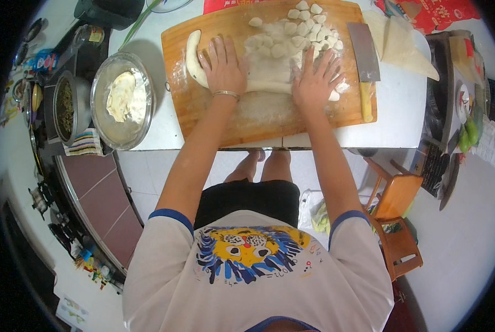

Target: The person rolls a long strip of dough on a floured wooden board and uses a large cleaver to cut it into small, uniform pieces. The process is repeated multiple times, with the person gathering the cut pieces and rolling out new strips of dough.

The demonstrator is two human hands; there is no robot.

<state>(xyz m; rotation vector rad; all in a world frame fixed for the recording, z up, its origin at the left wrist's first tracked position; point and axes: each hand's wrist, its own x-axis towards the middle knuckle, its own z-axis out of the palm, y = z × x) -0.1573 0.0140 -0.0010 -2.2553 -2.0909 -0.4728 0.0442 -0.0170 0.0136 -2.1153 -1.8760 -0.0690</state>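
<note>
A long rope of pale dough (269, 87) lies across the floured wooden board (247, 123), and its left end curves up toward the far edge. My left hand (223, 66) rests flat on the rope near that bend, fingers stretched forward. Over the rope's right end lies my right hand (315, 83), palm down with its fingers spread. Beyond and between the hands, many small cut dough pieces (304, 29) sit in loose flour. A cleaver (363, 52) with a yellow handle lies along the board's right side, just right of my right hand.
Left of the board stands a clear bowl (148, 105) with a lump of dough (121, 97). Farther left is a metal pot (82, 102) of chopped filling. A striped cloth (84, 143) lies beside it. A wooden chair (398, 196) stands on the floor at right.
</note>
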